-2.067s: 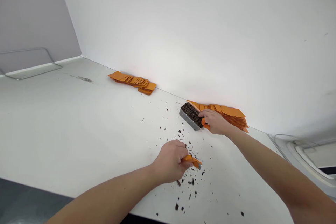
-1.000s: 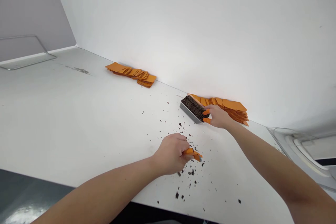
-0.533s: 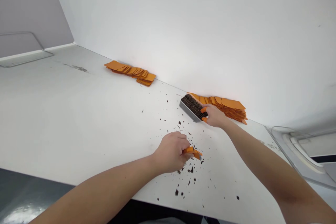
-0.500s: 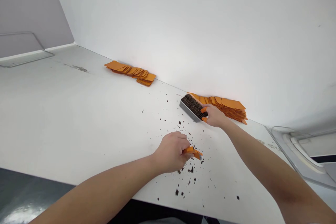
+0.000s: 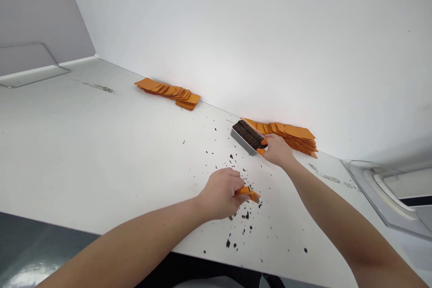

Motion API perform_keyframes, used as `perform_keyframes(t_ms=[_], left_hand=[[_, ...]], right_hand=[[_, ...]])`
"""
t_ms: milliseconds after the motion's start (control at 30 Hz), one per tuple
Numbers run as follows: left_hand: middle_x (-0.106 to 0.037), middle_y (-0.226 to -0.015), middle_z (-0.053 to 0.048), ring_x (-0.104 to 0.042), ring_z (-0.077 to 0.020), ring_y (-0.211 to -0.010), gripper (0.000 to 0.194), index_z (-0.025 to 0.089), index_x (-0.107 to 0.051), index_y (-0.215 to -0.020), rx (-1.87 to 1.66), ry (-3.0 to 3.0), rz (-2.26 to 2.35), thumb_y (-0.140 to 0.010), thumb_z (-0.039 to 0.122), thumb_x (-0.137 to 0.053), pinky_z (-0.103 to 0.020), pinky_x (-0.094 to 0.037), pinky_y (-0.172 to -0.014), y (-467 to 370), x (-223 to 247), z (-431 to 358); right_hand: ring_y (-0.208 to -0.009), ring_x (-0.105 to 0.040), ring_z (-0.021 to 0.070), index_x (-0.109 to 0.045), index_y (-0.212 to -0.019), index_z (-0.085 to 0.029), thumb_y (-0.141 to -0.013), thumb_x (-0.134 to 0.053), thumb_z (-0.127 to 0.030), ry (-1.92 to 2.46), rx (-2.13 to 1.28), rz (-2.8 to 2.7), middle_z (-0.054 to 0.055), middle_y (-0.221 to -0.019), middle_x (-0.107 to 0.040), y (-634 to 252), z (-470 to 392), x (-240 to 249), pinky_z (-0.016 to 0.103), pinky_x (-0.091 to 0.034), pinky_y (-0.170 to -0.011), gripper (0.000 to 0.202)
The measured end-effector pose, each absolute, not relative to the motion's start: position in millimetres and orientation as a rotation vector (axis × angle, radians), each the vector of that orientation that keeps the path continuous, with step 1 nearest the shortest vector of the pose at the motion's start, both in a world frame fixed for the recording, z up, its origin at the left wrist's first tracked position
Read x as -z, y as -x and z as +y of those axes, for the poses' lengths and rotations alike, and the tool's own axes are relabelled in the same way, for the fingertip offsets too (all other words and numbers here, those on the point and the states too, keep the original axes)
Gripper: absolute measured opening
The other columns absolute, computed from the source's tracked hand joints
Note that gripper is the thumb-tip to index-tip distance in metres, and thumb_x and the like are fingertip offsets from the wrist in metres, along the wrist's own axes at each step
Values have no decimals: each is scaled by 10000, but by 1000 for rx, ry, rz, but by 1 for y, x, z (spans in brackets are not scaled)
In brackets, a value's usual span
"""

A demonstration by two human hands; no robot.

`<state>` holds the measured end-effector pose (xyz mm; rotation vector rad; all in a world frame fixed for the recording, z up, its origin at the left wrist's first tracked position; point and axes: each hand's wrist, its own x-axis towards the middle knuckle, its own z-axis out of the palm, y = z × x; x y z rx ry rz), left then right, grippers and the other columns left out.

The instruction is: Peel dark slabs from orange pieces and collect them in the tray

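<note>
My left hand (image 5: 223, 193) is closed around an orange tool (image 5: 249, 194) with a shiny tip, held low over the tabletop; its exact kind does not show. Farther right, my right hand (image 5: 275, 149) has orange covers on its thumb and forefinger. These two fingertips curl in at the near end of a grey box (image 5: 243, 142), which is tilted and packed with rows of thin dark brown pieces (image 5: 249, 132). What the right fingers pinch there is too small to make out. Behind this box lies an overlapping row of flat orange pieces (image 5: 297, 132).
A second row of orange pieces (image 5: 165, 91) lies against the white wall (image 5: 216, 31). Dark scraps (image 5: 228, 243) are scattered over the white tabletop (image 5: 84, 157). At far left stands a bent wire frame (image 5: 40, 81); a pale curved fixture (image 5: 391, 193) is at the right.
Both hands stay almost in place. My right thumb and forefinger have come slightly closer together at the box. The orange tool and the orange rows look unmoved.
</note>
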<state>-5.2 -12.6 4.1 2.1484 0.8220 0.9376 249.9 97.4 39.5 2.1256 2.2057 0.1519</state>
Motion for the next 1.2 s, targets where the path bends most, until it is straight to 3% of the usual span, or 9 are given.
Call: perform_keyframes(t_ms=[200, 533, 867, 1200], left_hand=[[-388, -551, 29, -390, -119, -578, 433, 174, -293, -547, -952, -2166, 815, -755, 169, -672, -237, -288, -523, 4, -4, -12], [-405, -559, 24, -416, -122, -589, 399, 170, -322, -540, -976, -2175, 801, -763, 190, -653, -239, -307, -524, 5, -3, -11], [-402, -555, 20, -434, -131, -599, 388, 174, -322, -543, -977, -2149, 801, -761, 168, -642, -237, -312, -527, 4, -4, -13], [-385, -554, 24, -429, -129, -605, 407, 172, -295, -545, -985, -2137, 805, -754, 143, -644, -233, -303, -534, 4, -4, -14]], right_hand=[[-1029, -601, 333, -710, -849, -187, -758, -650, -480, -2166, -134, 2140, 122, -1161, -626, -250, 99, -39, 379, -532, -725, 313], [-812, -665, 259, -698, -831, -193, -701, -710, -542, -2198, 76, 2078, 91, -929, -694, -259, 111, -44, 303, -508, -620, 372], [-875, -669, 286, -699, -961, -171, -750, -676, -532, -2275, 80, 2024, 130, -1070, -678, -260, 105, -40, 335, -514, -681, 418], [-982, -628, 320, -688, -850, -175, -755, -675, -440, -2289, -48, 2045, 136, -1122, -646, -247, 97, -40, 334, -510, -681, 282]])
